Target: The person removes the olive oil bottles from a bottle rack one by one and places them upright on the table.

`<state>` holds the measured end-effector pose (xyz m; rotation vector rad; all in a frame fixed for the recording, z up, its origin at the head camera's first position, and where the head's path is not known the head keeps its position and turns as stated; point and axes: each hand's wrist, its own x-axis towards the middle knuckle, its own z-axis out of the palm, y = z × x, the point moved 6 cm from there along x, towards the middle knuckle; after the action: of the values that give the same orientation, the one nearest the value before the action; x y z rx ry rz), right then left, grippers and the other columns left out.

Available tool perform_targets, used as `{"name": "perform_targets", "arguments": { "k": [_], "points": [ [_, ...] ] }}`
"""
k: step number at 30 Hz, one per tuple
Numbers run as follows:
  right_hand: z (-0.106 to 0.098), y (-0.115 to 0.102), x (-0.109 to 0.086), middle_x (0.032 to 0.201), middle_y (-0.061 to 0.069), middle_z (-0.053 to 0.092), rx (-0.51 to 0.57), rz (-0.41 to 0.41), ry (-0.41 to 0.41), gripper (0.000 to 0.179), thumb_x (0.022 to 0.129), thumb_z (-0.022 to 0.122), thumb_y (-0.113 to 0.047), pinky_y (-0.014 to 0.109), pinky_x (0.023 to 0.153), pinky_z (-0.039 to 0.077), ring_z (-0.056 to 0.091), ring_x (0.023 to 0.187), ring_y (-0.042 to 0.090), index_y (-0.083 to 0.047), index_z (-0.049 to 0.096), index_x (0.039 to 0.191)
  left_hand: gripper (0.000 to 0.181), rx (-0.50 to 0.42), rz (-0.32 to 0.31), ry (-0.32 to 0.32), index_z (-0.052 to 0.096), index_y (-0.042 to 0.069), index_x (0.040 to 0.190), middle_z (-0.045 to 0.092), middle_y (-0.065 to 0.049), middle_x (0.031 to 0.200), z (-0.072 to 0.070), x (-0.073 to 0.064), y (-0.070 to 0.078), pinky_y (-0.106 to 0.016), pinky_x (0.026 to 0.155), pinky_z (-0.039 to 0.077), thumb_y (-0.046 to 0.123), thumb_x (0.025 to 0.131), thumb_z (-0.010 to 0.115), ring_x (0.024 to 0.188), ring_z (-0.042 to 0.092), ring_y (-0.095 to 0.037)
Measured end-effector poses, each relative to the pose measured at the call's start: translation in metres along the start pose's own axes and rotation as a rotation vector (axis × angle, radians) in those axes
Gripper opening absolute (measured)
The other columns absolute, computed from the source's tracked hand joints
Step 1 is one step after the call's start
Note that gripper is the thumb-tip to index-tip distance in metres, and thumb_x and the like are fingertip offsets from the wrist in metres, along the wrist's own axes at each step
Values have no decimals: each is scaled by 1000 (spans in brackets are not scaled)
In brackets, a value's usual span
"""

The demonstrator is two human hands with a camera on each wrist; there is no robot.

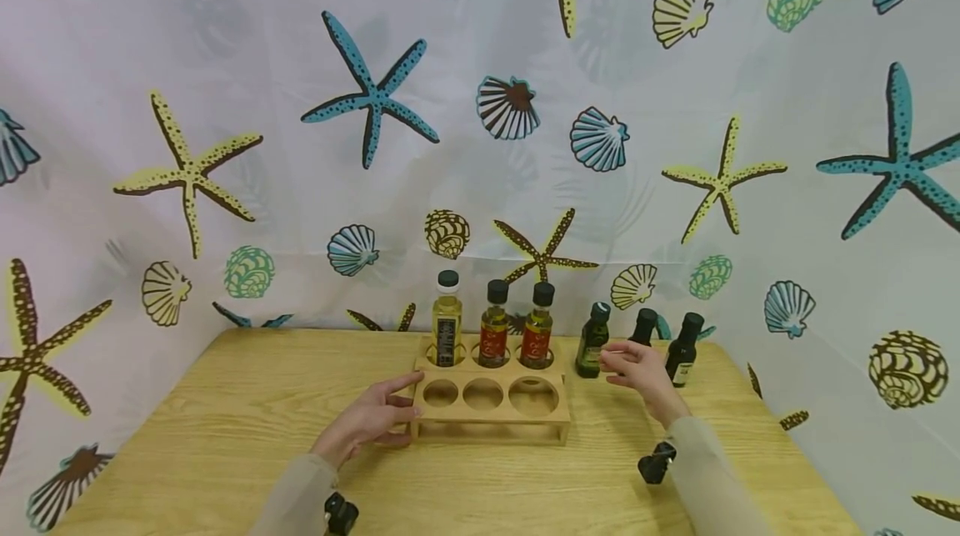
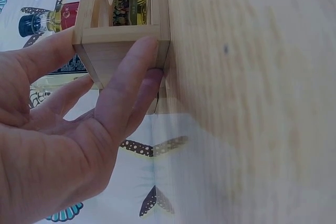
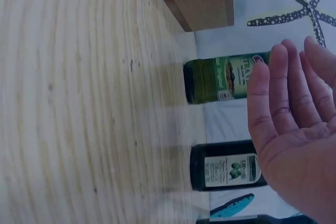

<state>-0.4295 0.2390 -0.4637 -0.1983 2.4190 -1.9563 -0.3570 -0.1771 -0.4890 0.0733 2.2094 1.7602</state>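
Note:
My left hand (image 1: 381,413) rests against the left end of a two-tier wooden bottle rack (image 1: 491,416), its fingertips touching the end panel (image 2: 113,51) and top edge. Three bottles stand in the rack's back row: a tall yellow-oil bottle (image 1: 447,323) with a dark label, and two smaller red-labelled bottles (image 1: 493,336). The front row's three round holes hold nothing. At the right, my right hand (image 1: 637,371) hovers beside a green olive oil bottle (image 1: 592,342), fingers extended, gripping nothing. In the right wrist view its fingertips overlap the upper part of that green bottle (image 3: 220,78).
Right of the green bottle stand two dark bottles, one (image 1: 643,328) partly hidden behind my right hand and another (image 1: 683,350) farther right. A white curtain (image 1: 450,44) printed with starfish and shells hangs behind the wooden table (image 1: 262,403).

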Motion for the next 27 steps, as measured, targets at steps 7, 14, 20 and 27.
{"name": "perform_targets", "arguments": {
  "k": [7, 14, 20, 27],
  "points": [
    [16, -2, 6, 119, 22, 67, 25, 2, -22, 45, 96, 65, -23, 49, 93, 54, 68, 101, 26, 6, 58, 129, 65, -10, 0, 6, 37, 17, 153, 40, -33, 143, -2, 2, 0, -47, 81, 59, 6, 95, 63, 125, 52, -40],
    [31, -3, 10, 123, 24, 64, 66, -16, -50, 46, 96, 65, -21, 45, 89, 57, 65, 108, 34, 7, 54, 132, 64, -11, 6, 12, 37, 18, 153, 42, -32, 142, -2, 5, 1, -45, 80, 59, 6, 95, 63, 123, 54, -37],
    [42, -2, 9, 127, 25, 60, 92, 7, -49, 41, 95, 66, -21, 47, 91, 56, 61, 114, 40, 0, 58, 129, 65, -13, -5, 5, 37, 16, 153, 42, -32, 142, -1, 4, -1, -46, 80, 59, 5, 94, 64, 121, 55, -36],
    [54, -9, 11, 126, 19, 63, 92, -25, -81, 46, 95, 66, -23, 51, 94, 53, 60, 116, 40, 2, 55, 132, 65, -12, -6, 12, 38, 16, 153, 43, -32, 140, -1, 4, -1, -47, 79, 59, 6, 94, 64, 118, 57, -35]
  ]
}}
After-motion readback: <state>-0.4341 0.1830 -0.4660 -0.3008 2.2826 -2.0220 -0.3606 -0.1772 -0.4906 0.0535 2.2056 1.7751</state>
